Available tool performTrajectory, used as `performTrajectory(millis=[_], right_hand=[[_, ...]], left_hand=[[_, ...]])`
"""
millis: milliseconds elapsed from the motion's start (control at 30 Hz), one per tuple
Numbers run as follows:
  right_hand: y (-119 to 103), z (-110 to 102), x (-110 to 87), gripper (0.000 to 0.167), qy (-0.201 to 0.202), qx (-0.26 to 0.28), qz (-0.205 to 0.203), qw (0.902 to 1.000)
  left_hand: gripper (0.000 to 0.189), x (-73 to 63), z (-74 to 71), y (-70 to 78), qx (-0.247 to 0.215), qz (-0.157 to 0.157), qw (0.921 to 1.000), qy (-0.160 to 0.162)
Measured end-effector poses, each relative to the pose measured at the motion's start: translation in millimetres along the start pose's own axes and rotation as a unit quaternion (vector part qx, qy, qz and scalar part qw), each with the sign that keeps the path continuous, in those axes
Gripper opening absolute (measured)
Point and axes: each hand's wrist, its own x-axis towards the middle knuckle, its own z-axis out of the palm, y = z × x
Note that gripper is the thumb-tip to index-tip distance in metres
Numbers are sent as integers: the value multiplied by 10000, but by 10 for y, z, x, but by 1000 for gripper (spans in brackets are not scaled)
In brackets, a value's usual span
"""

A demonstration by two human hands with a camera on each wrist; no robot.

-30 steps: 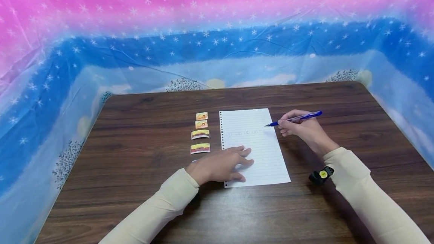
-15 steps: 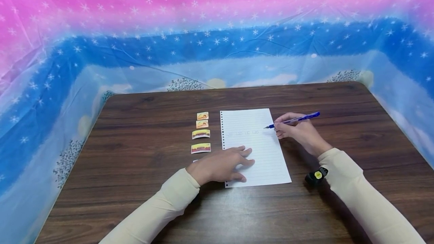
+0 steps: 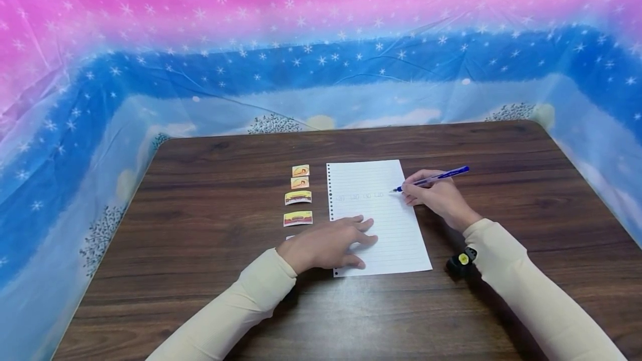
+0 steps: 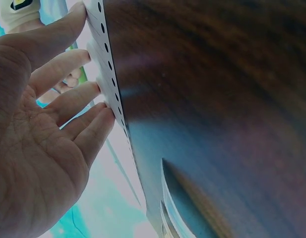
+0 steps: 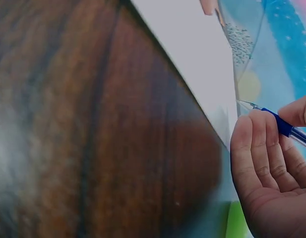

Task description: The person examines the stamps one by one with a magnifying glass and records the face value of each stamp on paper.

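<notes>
A lined white sheet of paper (image 3: 381, 238) with punched holes down its left side lies on the table, a row of pen marks across its upper part. My left hand (image 3: 326, 245) rests on the sheet's lower left with fingers spread; in the left wrist view the left hand (image 4: 48, 119) touches the paper with its fingertips. Over the sheet's right edge, my right hand (image 3: 437, 196) pinches a blue pen (image 3: 451, 172), its tip at the paper just right of the marks. The right wrist view shows the pen (image 5: 284, 126) between thumb and fingers of the right hand (image 5: 272, 168).
Left of the sheet, small printed cards stand in a column: two orange ones (image 3: 300, 171) and two yellow-red ones (image 3: 298, 218). Another pale piece is mostly hidden by the left hand. The dark wooden table (image 3: 200, 210) meets a snowflake-patterned cloth (image 3: 225, 66) behind.
My right hand has moved a little left and down with the pen, bringing its tip close to the written row. My left hand stays in place on the sheet.
</notes>
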Motion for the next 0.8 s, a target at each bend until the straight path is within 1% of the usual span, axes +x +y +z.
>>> performTrajectory(millis=[300, 567, 800], right_hand=[[34, 19, 12, 32, 48, 70, -51, 10000], [59, 11, 4, 32, -68, -253, -127, 9996], [64, 12, 1, 31, -138, -334, -101, 9993]], left_hand=[[57, -2, -4, 7, -23, 1, 10000, 6], [58, 0, -9, 12, -11, -20, 10000, -19], [59, 3, -6, 15, -11, -39, 10000, -36]])
